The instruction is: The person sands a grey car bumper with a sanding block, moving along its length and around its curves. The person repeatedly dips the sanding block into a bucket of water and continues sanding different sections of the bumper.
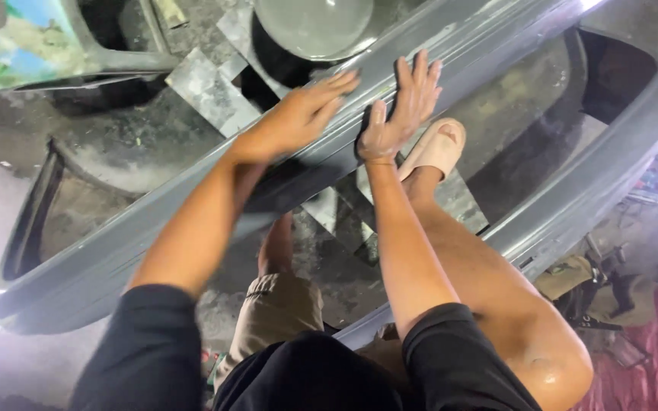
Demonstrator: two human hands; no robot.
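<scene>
Grey car bumper (154, 228) lying across concrete floor (116, 144), propped by sandalled foot (436, 148). Left hand (298, 114) and right hand (401, 106) both flat, fingers spread, gripping nothing, pressed on upper edge. Risk: bumper sliding off the foot under uneven pressure; dust smearing under palms.

A beige sandal (437, 147), metal sheets (209, 90) and red cloth (649, 350) lie around.

The light is dim and cool, with a hazy white glare washing out the lower left of the frame. My left hand (298, 114) smears with motion blur. Shadows pool under the grey bumper (496, 46), whose upper right edge glints.
</scene>
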